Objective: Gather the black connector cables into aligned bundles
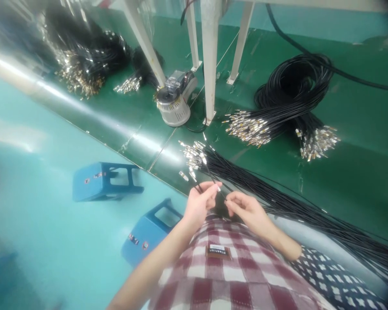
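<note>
My left hand (198, 202) and my right hand (245, 209) meet just above my lap, over a red and white checked cloth (226, 267). Both pinch a thin black cable (221, 193) between thumb and fingers; its metal end shows near my left fingertips. The cable comes from a long bundle of black cables (278, 198) lying across the green table, with silver connectors (194, 155) fanned out just beyond my hands.
Two coiled cable bundles with metal ends (287, 99) lie on the green table (358, 172) at the right, more (84, 60) at the far left. A round tape dispenser (174, 103) stands by white frame legs (210, 60). Two blue stools (106, 181) stand on the teal floor.
</note>
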